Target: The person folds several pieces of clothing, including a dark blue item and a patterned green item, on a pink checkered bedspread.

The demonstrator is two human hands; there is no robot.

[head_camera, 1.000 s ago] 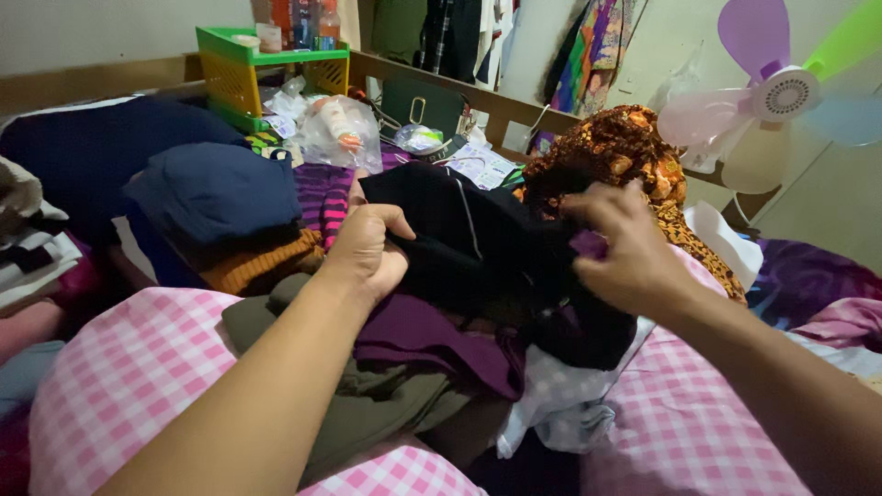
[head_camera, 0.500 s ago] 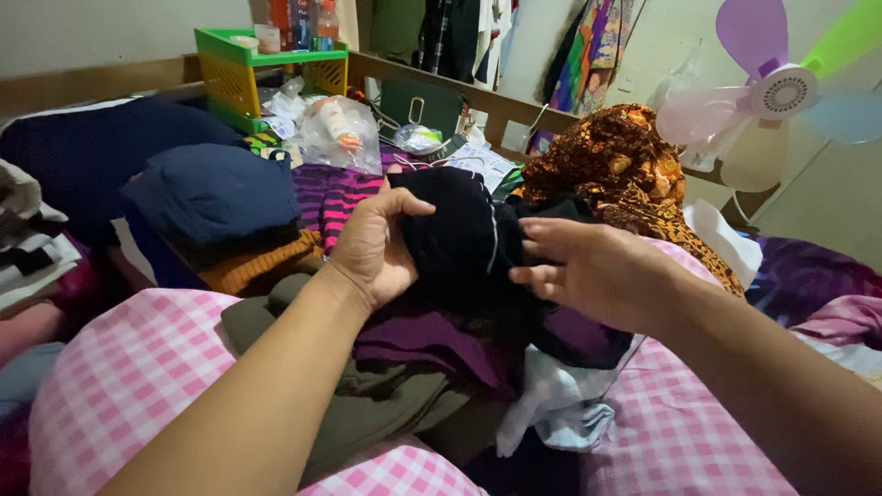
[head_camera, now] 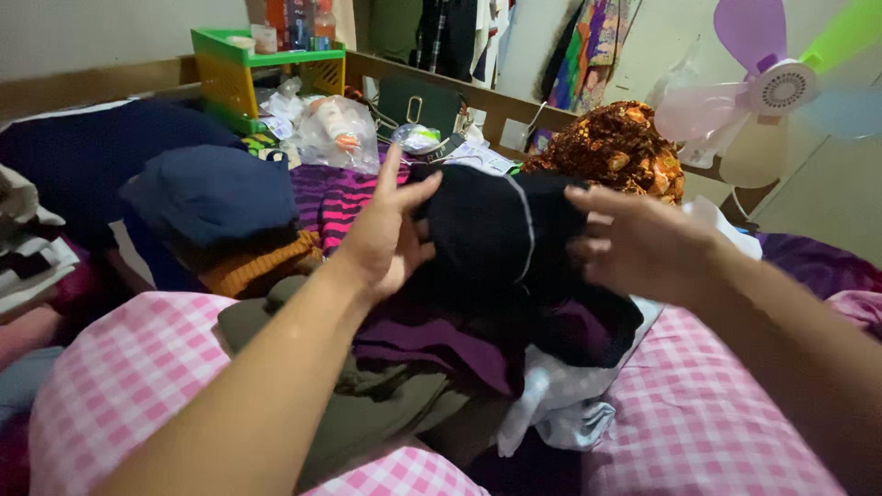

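The black garment (head_camera: 487,234) sits atop the clothes pile (head_camera: 413,367) on the bed, hemmed in by folded stacks left and a fan (head_camera: 772,87) right, pressed between the spread-fingered left hand (head_camera: 386,234) and half-open right hand (head_camera: 634,243).

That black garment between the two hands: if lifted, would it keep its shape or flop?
The black garment would probably flop: it already bunches in soft folds between the left hand and right hand. It seems light, since open fingers alone steady it. It is unlikely to slide far, as it rests on a rumpled clothes pile.
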